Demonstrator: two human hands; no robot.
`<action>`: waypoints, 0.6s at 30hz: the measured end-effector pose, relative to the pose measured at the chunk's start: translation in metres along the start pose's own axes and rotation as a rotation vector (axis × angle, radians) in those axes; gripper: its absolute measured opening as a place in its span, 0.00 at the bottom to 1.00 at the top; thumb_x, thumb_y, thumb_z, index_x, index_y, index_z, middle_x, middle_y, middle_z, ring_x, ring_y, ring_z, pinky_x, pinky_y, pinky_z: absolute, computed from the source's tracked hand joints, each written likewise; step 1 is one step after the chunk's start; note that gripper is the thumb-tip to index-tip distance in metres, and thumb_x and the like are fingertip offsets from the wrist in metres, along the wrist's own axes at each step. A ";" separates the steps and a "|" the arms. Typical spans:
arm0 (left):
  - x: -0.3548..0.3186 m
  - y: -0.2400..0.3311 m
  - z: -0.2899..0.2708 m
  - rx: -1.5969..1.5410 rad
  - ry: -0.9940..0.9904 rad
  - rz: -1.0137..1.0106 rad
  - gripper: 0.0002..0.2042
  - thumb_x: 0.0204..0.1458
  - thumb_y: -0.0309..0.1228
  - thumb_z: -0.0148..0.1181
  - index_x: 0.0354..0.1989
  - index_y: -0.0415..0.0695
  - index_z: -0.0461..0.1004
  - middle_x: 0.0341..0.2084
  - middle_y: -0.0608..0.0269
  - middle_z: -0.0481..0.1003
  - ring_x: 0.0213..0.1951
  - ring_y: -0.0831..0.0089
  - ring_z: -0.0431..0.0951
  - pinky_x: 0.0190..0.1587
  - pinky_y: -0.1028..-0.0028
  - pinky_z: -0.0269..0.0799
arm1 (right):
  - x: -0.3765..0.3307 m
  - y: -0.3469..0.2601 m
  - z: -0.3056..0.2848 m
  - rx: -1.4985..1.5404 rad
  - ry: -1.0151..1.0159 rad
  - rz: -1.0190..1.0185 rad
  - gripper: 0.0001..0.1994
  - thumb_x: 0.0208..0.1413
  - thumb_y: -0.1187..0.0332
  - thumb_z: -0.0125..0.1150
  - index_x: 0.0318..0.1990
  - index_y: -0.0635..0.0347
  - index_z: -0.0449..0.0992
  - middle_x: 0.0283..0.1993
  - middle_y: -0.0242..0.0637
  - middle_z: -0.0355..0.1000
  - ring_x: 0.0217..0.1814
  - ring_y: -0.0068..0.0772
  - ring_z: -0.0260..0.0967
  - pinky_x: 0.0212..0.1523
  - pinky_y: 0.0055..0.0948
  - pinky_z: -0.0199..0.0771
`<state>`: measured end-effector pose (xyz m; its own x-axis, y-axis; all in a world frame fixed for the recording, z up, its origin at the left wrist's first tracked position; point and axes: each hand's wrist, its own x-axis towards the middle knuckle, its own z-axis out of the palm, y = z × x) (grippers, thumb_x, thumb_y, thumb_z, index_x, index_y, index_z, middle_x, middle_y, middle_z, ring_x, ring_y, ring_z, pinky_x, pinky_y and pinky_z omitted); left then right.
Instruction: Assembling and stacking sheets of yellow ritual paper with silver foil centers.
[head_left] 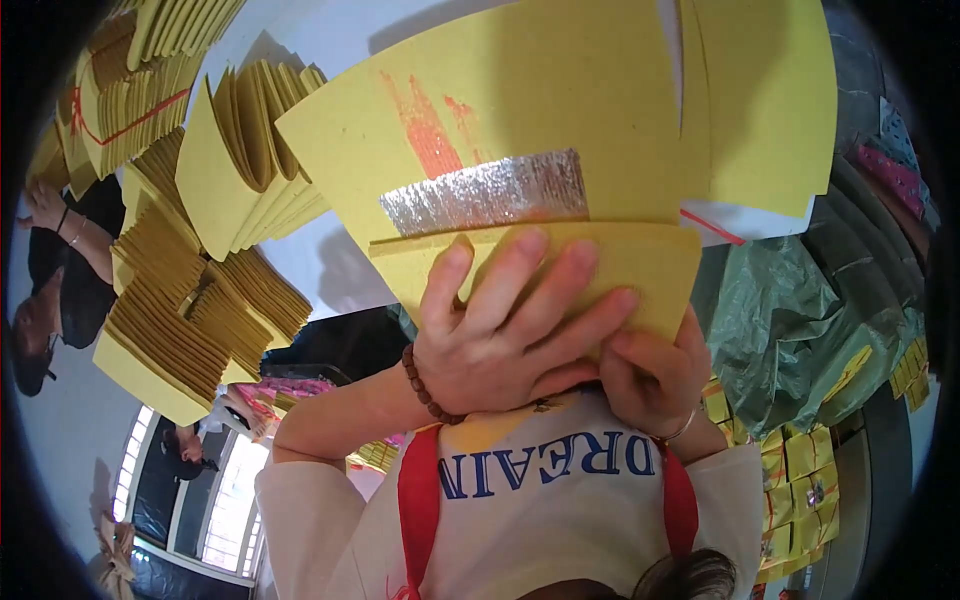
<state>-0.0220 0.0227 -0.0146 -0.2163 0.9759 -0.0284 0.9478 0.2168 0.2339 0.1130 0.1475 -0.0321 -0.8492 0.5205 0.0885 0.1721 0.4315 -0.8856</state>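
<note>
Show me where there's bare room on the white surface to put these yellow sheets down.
Bare white surface lies between the fanned yellow stacks and the held sheets, with a strip above the stacks. Left is crowded with paper piles; right, green bags.

Yellow paper sheet bears silver foil and orange smears.

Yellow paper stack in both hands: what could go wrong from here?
The left hand and right hand pinch only the lower edge of the yellow paper stack, so the fanned sheets could slide apart. Fingers near the silver foil patch might smudge or crease it. The raised stack hides the table.
</note>
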 end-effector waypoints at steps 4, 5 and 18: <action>-0.001 0.002 0.000 0.040 0.010 -0.004 0.24 0.54 0.61 0.36 0.52 0.71 0.70 0.58 0.59 0.61 0.60 0.56 0.58 0.59 0.52 0.45 | 0.002 0.003 -0.003 0.030 -0.049 -0.024 0.16 0.35 0.75 0.65 0.36 0.52 0.74 0.31 0.34 0.71 0.22 0.31 0.63 0.22 0.29 0.55; -0.001 0.002 0.001 0.057 0.029 -0.001 0.24 0.54 0.61 0.35 0.52 0.71 0.70 0.58 0.59 0.61 0.60 0.56 0.58 0.59 0.52 0.46 | 0.002 0.004 -0.003 0.032 -0.056 -0.047 0.16 0.35 0.75 0.65 0.37 0.52 0.74 0.33 0.35 0.72 0.24 0.31 0.64 0.22 0.29 0.56; -0.001 0.001 0.002 0.050 0.049 -0.011 0.23 0.56 0.59 0.32 0.53 0.72 0.69 0.58 0.60 0.61 0.60 0.57 0.58 0.60 0.52 0.45 | 0.002 0.002 -0.007 0.005 -0.159 -0.027 0.17 0.35 0.75 0.64 0.37 0.51 0.73 0.37 0.36 0.72 0.29 0.33 0.68 0.25 0.28 0.60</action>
<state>-0.0208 0.0224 -0.0160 -0.2364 0.9715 0.0175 0.9557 0.2293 0.1846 0.1151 0.1545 -0.0302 -0.9220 0.3852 0.0393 0.1461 0.4400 -0.8860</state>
